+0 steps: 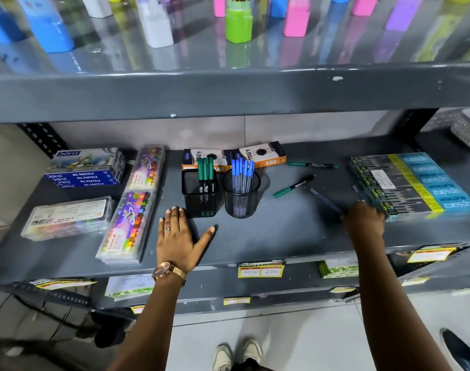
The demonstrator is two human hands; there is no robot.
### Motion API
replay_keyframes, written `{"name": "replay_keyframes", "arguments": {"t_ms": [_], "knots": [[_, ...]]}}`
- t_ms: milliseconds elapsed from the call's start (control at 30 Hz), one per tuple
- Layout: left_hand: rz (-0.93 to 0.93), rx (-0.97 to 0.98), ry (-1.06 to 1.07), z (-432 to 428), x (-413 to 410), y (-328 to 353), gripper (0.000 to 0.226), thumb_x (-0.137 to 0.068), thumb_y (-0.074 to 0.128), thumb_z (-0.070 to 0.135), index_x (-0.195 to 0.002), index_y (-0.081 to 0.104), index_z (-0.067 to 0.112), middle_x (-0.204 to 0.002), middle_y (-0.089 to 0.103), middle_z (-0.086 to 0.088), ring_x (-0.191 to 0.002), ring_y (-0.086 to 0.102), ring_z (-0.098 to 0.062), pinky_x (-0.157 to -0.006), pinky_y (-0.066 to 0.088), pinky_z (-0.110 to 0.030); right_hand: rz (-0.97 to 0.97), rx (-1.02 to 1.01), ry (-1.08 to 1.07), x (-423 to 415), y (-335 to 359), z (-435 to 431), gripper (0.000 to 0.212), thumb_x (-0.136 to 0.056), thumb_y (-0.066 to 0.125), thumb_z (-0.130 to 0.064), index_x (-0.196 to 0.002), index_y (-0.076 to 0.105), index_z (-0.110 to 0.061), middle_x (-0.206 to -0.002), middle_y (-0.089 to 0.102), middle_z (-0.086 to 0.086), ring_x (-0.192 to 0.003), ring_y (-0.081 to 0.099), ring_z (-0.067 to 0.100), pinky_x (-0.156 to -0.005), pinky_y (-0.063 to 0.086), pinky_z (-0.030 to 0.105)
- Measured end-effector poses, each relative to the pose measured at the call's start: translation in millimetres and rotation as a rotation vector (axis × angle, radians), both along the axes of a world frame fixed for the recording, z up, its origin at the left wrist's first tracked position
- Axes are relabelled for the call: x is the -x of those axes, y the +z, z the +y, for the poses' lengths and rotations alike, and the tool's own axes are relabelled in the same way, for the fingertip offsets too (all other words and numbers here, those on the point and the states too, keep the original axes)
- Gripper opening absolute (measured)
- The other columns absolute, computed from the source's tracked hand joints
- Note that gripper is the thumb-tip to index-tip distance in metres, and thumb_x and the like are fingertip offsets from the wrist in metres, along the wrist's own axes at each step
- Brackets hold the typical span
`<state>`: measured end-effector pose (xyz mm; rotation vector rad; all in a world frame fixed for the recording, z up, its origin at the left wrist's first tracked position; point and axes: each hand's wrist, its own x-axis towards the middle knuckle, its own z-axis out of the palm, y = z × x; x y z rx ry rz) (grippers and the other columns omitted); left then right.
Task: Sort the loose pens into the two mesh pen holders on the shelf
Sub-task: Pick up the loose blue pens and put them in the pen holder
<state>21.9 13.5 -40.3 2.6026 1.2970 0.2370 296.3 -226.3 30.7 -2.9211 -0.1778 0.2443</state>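
Observation:
Two black mesh holders stand mid-shelf: a square holder with green markers and a round holder with several blue-capped pens. Two green markers lie loose to the right, one nearer and one further back. A blurred blue pen lies slanted on the shelf, its near end under the fingers of my right hand. Another blurred pen lies beside the box stack. My left hand rests flat and open on the shelf, just left of the square holder.
Oil pastel boxes and crayon packs fill the shelf's left side. Two orange pencil boxes lie behind the holders. A stack of pencil boxes sits at the right. The upper shelf edge overhangs.

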Motion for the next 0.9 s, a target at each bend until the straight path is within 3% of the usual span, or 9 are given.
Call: {"name": "replay_keyframes", "arguments": {"t_ms": [167,233,300,367,500,633,667,767,900], "knots": [[-0.006,-0.007,0.007,0,0,-4,0.108,-0.076,0.016,0.084,-0.15,0.02,0.006,-0.159,0.02,-0.014,-0.148,0.013,-0.026,-0.12,-0.001,-0.038,-0.275,-0.544,0.174,5,51,5,0.024,-0.077,0.077,-0.013,-0.098,0.074,-0.001,-0.093,0.074,0.023,-0.085,0.069,0.033,-0.074,0.05,0.033],[-0.007,-0.01,0.01,1,0,-4,0.106,-0.077,0.017,0.083,-0.15,0.02,0.006,-0.159,0.021,-0.014,-0.148,0.014,-0.026,-0.12,0.0,-0.038,-0.256,-0.843,0.182,8,76,19,0.023,-0.076,0.078,-0.012,-0.098,0.074,-0.006,-0.082,0.074,0.011,-0.069,0.066,0.018,-0.066,0.049,0.027],[-0.009,-0.01,0.015,1,-1,-5,0.106,-0.078,0.017,0.083,-0.15,0.021,0.006,-0.159,0.021,-0.014,-0.148,0.013,-0.026,-0.12,0.0,-0.038,-0.152,-1.171,0.199,9,95,38,0.026,-0.074,0.077,0.0,-0.097,0.069,-0.01,-0.071,0.073,-0.004,-0.065,0.063,0.006,-0.071,0.053,0.024],[-0.005,-0.009,0.011,1,0,-5,0.105,-0.078,0.016,0.083,-0.15,0.02,0.006,-0.159,0.02,-0.013,-0.148,0.012,-0.025,-0.121,0.0,-0.038,-0.114,-1.306,0.251,11,107,58,0.036,-0.072,0.077,0.005,-0.102,0.063,-0.011,-0.07,0.072,-0.007,-0.066,0.067,0.003,-0.073,0.058,0.022],[-0.006,-0.012,0.005,2,1,-4,0.103,-0.079,0.016,0.081,-0.15,0.019,0.007,-0.16,0.019,-0.013,-0.148,0.011,-0.025,-0.12,-0.002,-0.038,-0.114,-1.275,0.325,18,109,97,0.035,-0.069,0.079,0.005,-0.098,0.062,-0.008,-0.082,0.071,0.012,-0.064,0.07,0.01,-0.073,0.061,0.033],[-0.004,-0.009,0.003,2,1,-4,0.102,-0.08,0.016,0.081,-0.151,0.018,0.007,-0.16,0.017,-0.012,-0.149,0.009,-0.024,-0.12,-0.003,-0.037,-0.159,-1.076,0.448,21,86,127,0.027,-0.069,0.077,0.005,-0.092,0.065,-0.004,-0.078,0.074,0.014,-0.053,0.065,-0.011,-0.057,0.053,0.008],[-0.006,-0.007,0.002,2,1,-4,0.102,-0.081,0.016,0.081,-0.151,0.017,0.007,-0.16,0.017,-0.012,-0.149,0.009,-0.024,-0.12,-0.004,-0.037,-0.141,-1.042,0.465,23,79,133,0.025,-0.071,0.075,0.007,-0.091,0.065,-0.004,-0.081,0.075,0.018,-0.056,0.067,-0.009,-0.059,0.055,0.011],[-0.009,-0.003,-0.001,2,1,-5,0.101,-0.081,0.018,0.08,-0.151,0.017,0.007,-0.16,0.017,-0.012,-0.149,0.008,-0.024,-0.12,-0.004,-0.037,-0.049,-0.971,0.461,29,59,149,0.021,-0.074,0.073,0.009,-0.092,0.065,0.003,-0.091,0.072,0.028,-0.078,0.073,0.025,-0.078,0.061,0.038],[-0.015,-0.002,0.005,2,1,-5,0.101,-0.081,0.017,0.081,-0.151,0.017,0.007,-0.16,0.016,-0.012,-0.149,0.007,-0.023,-0.12,-0.005,-0.036,-0.076,-0.696,0.504,41,36,158,0.022,-0.077,0.077,-0.007,-0.097,0.072,0.001,-0.095,0.076,0.018,-0.087,0.072,0.027,-0.083,0.057,0.032]]}}
